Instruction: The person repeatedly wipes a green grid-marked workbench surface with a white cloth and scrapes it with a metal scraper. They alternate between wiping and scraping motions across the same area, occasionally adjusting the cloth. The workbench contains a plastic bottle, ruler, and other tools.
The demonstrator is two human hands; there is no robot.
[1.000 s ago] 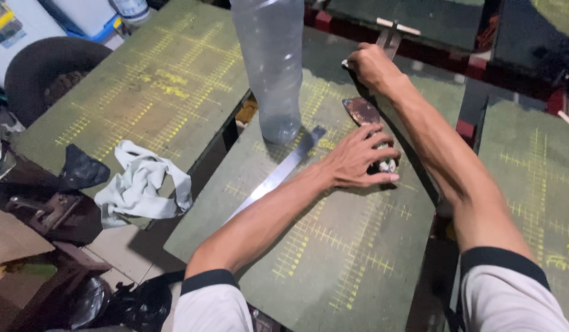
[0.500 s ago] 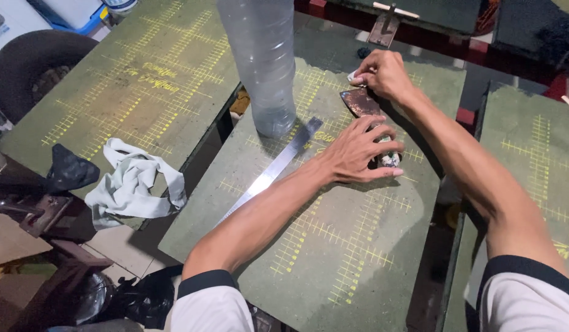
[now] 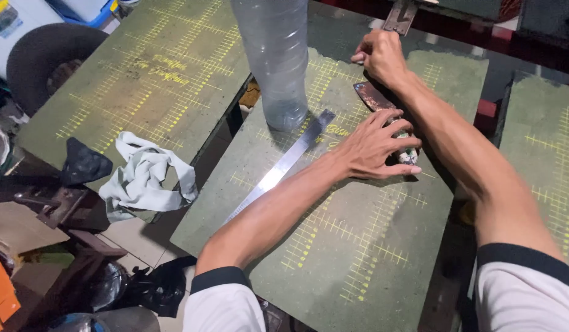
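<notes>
Three green cutting mats ruled with yellow grid lines are in view: the middle mat [image 3: 370, 258] under both hands, a second mat [image 3: 149, 80] to the left of them, and a third mat [image 3: 543, 141] at the right edge. One tall clear plastic bottle [image 3: 277, 58] stands upright on the middle mat, just left of the hands. One long flat steel ruler [image 3: 284, 163] lies slantwise beside the bottle's base, running under the left forearm. One crumpled pale grey cloth [image 3: 146, 178] lies on the near corner of the second mat, well left of the hands, with one dark scrap of material [image 3: 84, 163] beside it. One small dark brown leather piece [image 3: 374, 97] lies flat between the two hands.

The left hand [image 3: 374, 147] is spread palm-down, fingers splayed, pressing on the near end of the leather piece. The right hand [image 3: 380, 55] is curled shut at the far end of the piece; what it pinches cannot be made out. Both forearms reach forward across the middle mat from white sleeves with dark cuffs.

The mats rest on a dark frame with gaps between them; a cluttered floor with boxes and bags lies to the left.
</notes>
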